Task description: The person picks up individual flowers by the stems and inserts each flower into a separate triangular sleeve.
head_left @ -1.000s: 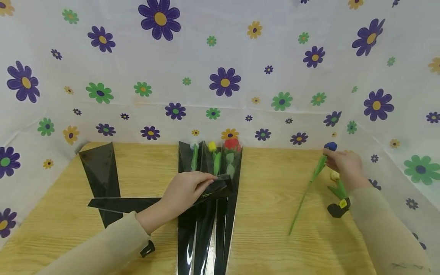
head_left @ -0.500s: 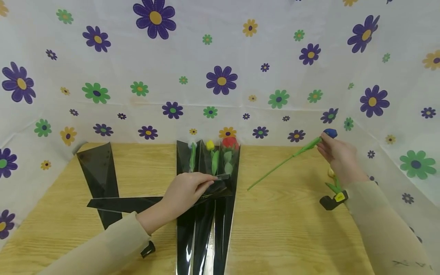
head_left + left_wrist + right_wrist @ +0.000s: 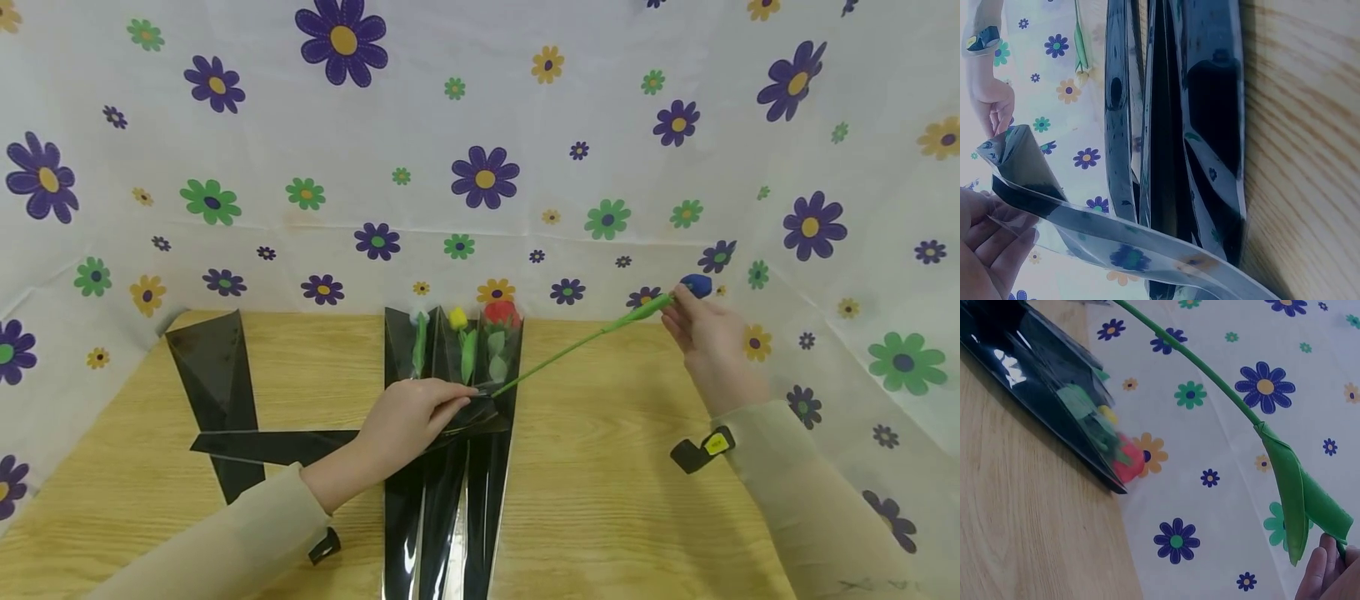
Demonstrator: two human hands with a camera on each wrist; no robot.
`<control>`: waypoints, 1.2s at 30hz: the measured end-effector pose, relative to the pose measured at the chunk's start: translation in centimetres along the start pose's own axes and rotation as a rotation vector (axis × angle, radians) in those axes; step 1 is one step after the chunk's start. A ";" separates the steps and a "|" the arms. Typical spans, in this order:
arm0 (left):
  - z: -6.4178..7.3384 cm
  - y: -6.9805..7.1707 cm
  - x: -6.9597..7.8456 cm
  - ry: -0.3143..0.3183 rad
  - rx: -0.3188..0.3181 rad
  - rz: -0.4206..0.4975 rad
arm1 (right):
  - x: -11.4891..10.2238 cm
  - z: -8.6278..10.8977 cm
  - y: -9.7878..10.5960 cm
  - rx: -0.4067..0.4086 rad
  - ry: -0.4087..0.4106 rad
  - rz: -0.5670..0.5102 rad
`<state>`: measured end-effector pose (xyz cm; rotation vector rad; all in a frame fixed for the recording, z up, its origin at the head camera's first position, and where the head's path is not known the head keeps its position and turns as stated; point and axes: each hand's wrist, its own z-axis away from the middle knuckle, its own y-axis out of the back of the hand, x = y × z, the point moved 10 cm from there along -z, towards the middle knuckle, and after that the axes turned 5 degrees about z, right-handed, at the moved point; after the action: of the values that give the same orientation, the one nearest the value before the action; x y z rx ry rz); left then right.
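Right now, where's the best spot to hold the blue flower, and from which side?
Probably on the stem, just under the blue bloom, coming from the right, as the right hand does. The stem is long and thin, slanting down and left from the bloom, so that hold leaves its lower end free to point at the black wrapper in the left hand.

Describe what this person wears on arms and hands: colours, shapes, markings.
The left hand and right hand are gloveless. The left sleeve and right sleeve are long, pale beige; faint dark marks show on the right. The left wrist camera is black; the right wrist camera, black with a yellow label.
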<state>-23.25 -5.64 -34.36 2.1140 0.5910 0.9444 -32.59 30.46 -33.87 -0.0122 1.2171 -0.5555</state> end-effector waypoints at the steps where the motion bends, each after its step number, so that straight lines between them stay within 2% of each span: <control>1: 0.0 0.0 0.0 -0.002 0.002 -0.002 | 0.1 0.2 -0.2 -0.002 0.007 -0.006; 10: -0.1 0.1 -0.1 0.005 0.017 0.002 | 1.9 1.2 -1.9 0.010 0.013 -0.023; 23: -0.4 0.0 -0.2 0.008 0.046 0.016 | 5.0 3.1 -3.6 0.051 0.113 -0.010; 33: -0.8 0.4 -0.4 0.040 0.074 0.010 | 6.8 4.8 -5.2 -0.049 0.149 0.018; 36: -0.9 0.5 -0.6 0.055 0.087 0.024 | 7.0 5.3 -5.6 -0.071 0.183 0.025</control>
<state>-24.27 -5.98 -33.81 2.1822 0.6461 1.0089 -28.48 21.19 -36.43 -0.0067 1.4135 -0.4991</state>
